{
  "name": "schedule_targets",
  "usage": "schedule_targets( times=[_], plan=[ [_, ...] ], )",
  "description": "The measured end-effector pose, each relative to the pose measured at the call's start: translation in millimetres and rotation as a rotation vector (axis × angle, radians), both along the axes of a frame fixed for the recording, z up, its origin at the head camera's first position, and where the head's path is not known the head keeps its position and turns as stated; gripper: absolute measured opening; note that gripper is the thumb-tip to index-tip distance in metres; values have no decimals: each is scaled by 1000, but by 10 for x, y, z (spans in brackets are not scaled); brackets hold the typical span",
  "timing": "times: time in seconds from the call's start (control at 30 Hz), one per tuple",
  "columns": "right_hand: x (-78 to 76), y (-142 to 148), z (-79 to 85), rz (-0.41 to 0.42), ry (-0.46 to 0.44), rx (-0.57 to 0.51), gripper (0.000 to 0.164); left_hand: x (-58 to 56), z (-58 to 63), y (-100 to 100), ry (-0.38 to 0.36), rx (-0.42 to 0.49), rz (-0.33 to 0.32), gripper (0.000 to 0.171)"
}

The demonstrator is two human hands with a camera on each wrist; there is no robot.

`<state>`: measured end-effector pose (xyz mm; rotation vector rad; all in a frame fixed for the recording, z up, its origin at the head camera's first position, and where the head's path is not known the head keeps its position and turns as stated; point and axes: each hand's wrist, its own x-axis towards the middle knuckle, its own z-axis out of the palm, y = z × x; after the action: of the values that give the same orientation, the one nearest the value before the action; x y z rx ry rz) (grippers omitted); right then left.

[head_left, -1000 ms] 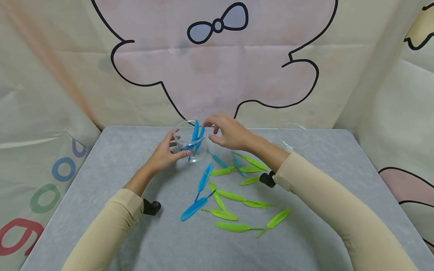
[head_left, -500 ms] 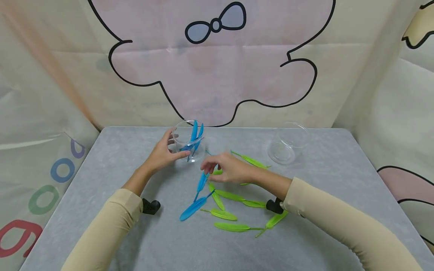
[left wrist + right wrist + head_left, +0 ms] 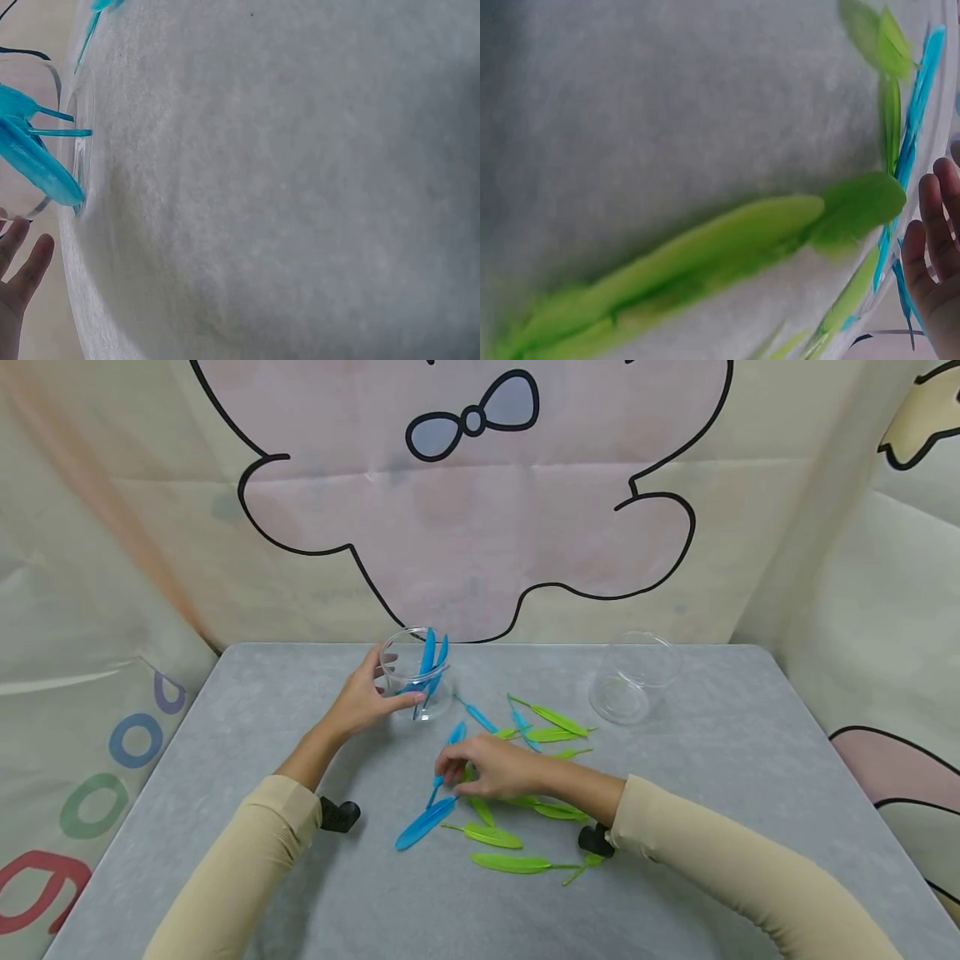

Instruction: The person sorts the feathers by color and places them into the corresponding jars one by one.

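My left hand (image 3: 360,697) holds a clear plastic cup (image 3: 397,670) at the table's far left, thumb in front and fingers round the side. Blue feathers (image 3: 427,652) stand in that cup, and they show large in the left wrist view. My right hand (image 3: 495,767) is low over the scattered feathers, fingertips bent down beside a blue feather (image 3: 456,732) that it partly hides. Just below its fingertips lies another blue feather (image 3: 422,827). In the right wrist view the thumb and fingers stand apart, with no feather visibly held between them.
Several green feathers (image 3: 491,836) lie spread over the middle of the grey table (image 3: 375,902). Two more blue feathers (image 3: 480,718) lie beyond the right hand. A second clear cup (image 3: 621,700) stands at the far right, before the printed cloth backdrop (image 3: 480,527).
My right hand has moved from beside the left cup's rim down toward the near blue feathers, uncovering the second cup. The left hand keeps its hold on the cup.
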<state>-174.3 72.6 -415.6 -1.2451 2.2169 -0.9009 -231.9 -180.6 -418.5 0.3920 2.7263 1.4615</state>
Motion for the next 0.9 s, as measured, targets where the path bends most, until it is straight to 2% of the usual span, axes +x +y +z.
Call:
schedule_targets(
  times=[0.33, 0.9],
  plan=[
    [34, -62, -67, 40, 15, 52, 23, 2, 12, 3, 3, -12, 7, 104],
    [41, -31, -191, 44, 11, 36, 26, -16, -34, 2, 0, -11, -1, 103]
  ],
)
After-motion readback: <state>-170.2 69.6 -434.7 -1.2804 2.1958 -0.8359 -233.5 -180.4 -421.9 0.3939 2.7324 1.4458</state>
